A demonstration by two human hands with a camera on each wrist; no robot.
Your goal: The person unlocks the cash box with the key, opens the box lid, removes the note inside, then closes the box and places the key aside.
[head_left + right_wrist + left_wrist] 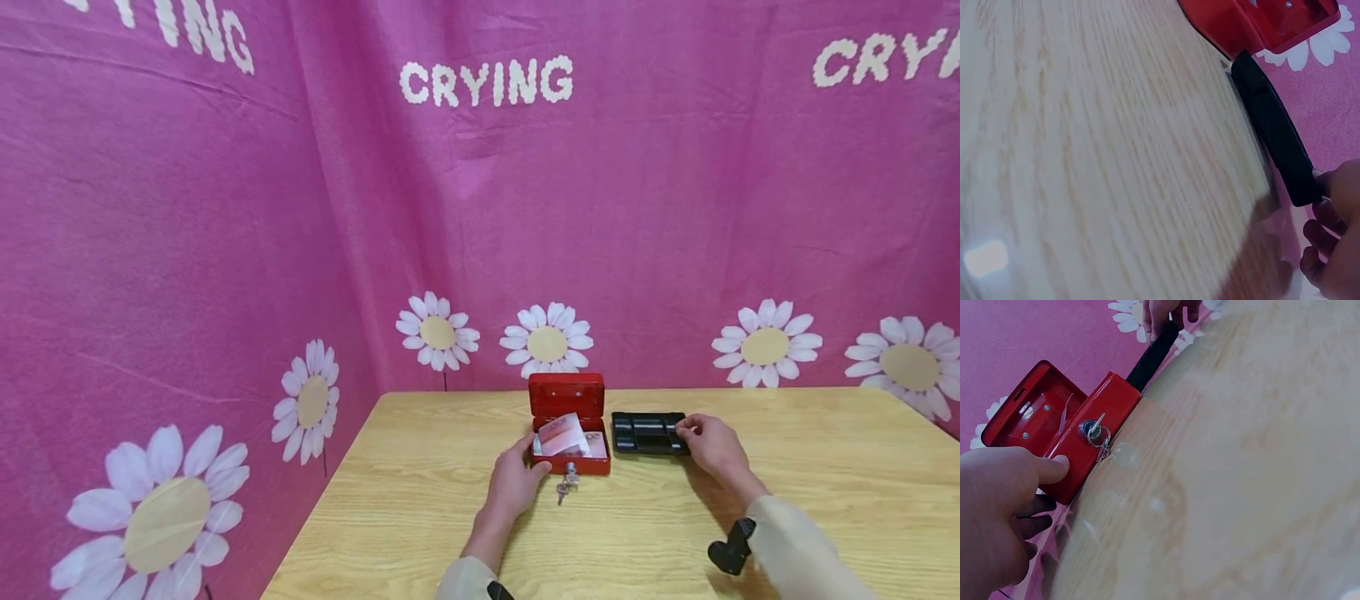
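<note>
A small red cash box stands on the table with its lid raised. Pinkish banknotes lie inside, one tilted up above the rest. My left hand holds the box's left end, the thumb pressed on its front face in the left wrist view. From the lock on the front hang keys on a ring. Right of the box is a black compartment tray. My right hand pinches the tray's right end between thumb and fingers, as the right wrist view also shows.
The light wood table meets a pink curtain with daisies and lettering at its back edge; more of this cloth hangs along the left side. Black straps with a device sit on the right wrist.
</note>
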